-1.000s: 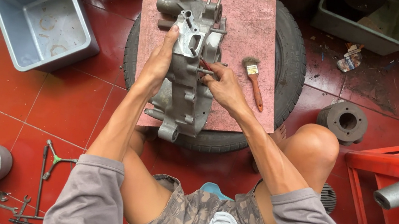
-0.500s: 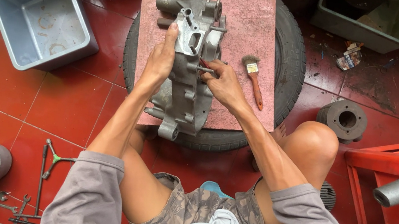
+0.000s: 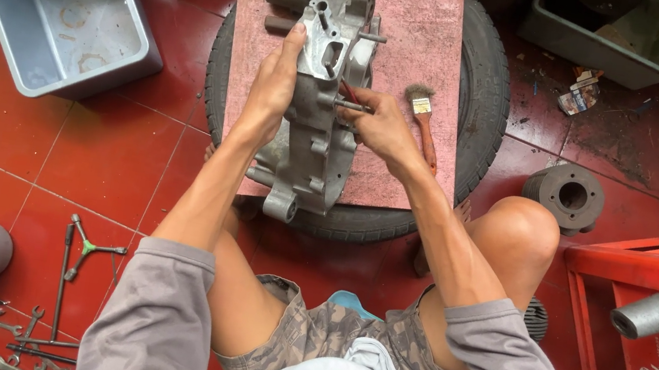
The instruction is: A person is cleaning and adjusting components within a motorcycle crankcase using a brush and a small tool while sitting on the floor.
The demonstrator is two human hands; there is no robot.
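On the pink square board [image 3: 417, 68] laid across the black rubber tyre [image 3: 478, 120] at the far centre of the red tiled floor [image 3: 88, 166], a grey cast-aluminium engine casing [image 3: 311, 134] lies with its long axis running near to far. The left hand [image 3: 275, 85] rests flat along the casing's left flank, fingers extended toward the far end and pressed against the metal, not closed round anything. The right hand [image 3: 380, 125] sits just right of the casing, fingers drawn together on a thin red-handled tool [image 3: 349, 92] whose tip meets the casing by a protruding steel stud [image 3: 352, 106]. Both hands touch the work; the right is the one engaged. A small wooden-handled paintbrush [image 3: 424, 121] lies just beyond the right hand. An empty grey plastic tub [image 3: 60, 6] stands far left; spanners [image 3: 63, 276] lie near left
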